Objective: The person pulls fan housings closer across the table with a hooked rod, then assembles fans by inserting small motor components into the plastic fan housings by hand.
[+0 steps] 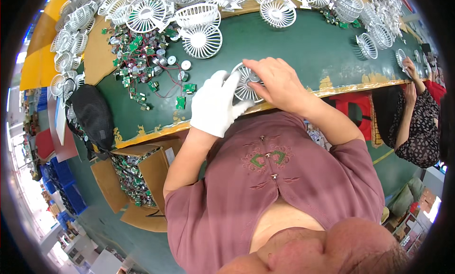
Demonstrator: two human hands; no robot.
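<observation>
A round white plastic fan grille (pixel 245 84) lies at the near edge of the green table (pixel 303 51). My left hand (pixel 214 106), in a white glove, holds the grille's left side with the fingers on its rim. My right hand (pixel 276 82), bare, lies over the grille's right half, fingers curled on its centre hub. Both hands grip the same grille. Much of the grille is hidden under my right hand.
A heap of green circuit boards, small motors and wires (pixel 142 61) lies to the left. Several white fan grilles (pixel 201 39) line the far side. An open cardboard box of boards (pixel 135 177) stands below the table, with a black mesh bag (pixel 92 115) above it. A co-worker (pixel 417 122) sits at right.
</observation>
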